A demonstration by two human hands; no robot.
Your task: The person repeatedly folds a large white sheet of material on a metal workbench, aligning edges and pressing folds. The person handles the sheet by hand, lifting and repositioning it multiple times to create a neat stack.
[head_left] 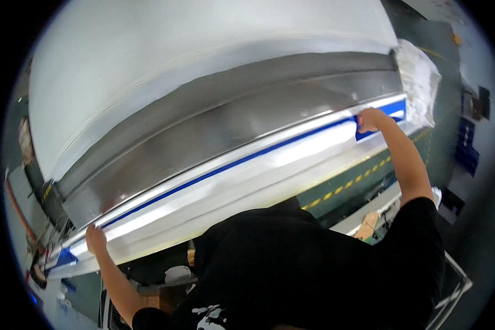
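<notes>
Both hands grip the front edge of a long shiny sheet on a big machine.

The sheet's front edge (pixel 225 181), marked by a thin blue stripe (pixel 231 164), runs slantwise across the view below a huge white roll (pixel 176 60). The left hand (pixel 95 240) is closed over the edge near its lower end, arm nearly straight. The right hand (pixel 372 119) clamps the upper end by a blue patch (pixel 393 110), arm stretched far out. Beyond the edge lies a green floor (pixel 363 184) with a yellow dashed line (pixel 349 184), open beside the person's black shirt (pixel 313 269).
</notes>
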